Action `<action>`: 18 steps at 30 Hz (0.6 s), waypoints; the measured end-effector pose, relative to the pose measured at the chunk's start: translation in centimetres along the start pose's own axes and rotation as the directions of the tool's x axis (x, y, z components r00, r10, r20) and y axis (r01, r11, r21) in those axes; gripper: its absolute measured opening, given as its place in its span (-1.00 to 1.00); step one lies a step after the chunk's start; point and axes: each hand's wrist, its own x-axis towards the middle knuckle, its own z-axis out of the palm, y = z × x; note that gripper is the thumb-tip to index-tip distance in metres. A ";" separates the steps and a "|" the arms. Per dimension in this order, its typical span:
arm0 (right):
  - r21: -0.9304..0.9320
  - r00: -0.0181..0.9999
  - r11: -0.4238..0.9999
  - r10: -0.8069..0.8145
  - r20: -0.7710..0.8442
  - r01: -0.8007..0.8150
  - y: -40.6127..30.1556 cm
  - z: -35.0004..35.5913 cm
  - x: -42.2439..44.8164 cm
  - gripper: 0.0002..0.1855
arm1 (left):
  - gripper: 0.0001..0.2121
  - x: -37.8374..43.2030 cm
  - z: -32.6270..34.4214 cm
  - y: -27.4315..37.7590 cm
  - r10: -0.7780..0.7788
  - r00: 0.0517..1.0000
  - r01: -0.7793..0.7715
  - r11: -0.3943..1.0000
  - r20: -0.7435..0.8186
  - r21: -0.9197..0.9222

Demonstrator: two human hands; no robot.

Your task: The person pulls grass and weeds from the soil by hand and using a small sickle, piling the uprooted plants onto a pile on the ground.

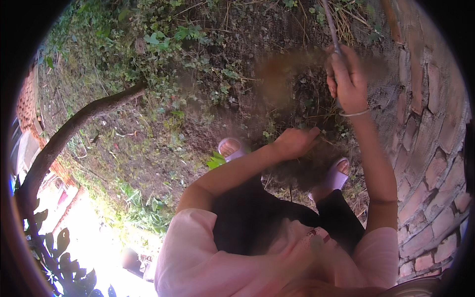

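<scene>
My right hand (347, 80), with a pale bangle (354, 113) at the wrist, is wrapped around a thin greyish stick or tool handle (329, 18). The thumb lies along it, and its upper end runs out of the frame. Below and to the left, my left hand (297, 143) is low over the ground with its fingers curled. Thin stems (326, 138) show beside its fingertips; blur hides whether it grips any. Low green weeds (222, 91) and dark soil (245, 107) lie before me.
A weathered brick wall (426, 148) rises close along my right side. On the left, a bent tree trunk (81, 113) leans across the ground. My feet in lilac slippers (337, 174) stand apart below my hands. Dry straw (347, 22) lies at the upper right.
</scene>
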 end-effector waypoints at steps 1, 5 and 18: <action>-0.022 1.000 1.000 -0.015 -0.006 0.015 0.0 -0.5 -0.1 -0.77 | -0.79 0.0 0.1 -0.6 0.029 1.000 -0.030 0.996 0.011 0.083; -0.058 0.996 0.998 0.008 -0.092 -0.014 -0.1 -3.1 -0.9 -0.74 | -0.78 -2.3 -3.9 -5.9 -0.033 0.921 0.183 0.916 -0.387 0.358; -0.017 1.000 1.000 0.010 0.016 -0.010 0.4 -0.7 -1.0 -0.76 | -0.76 -1.6 -8.3 -15.3 -0.170 0.691 0.486 0.829 -0.702 0.278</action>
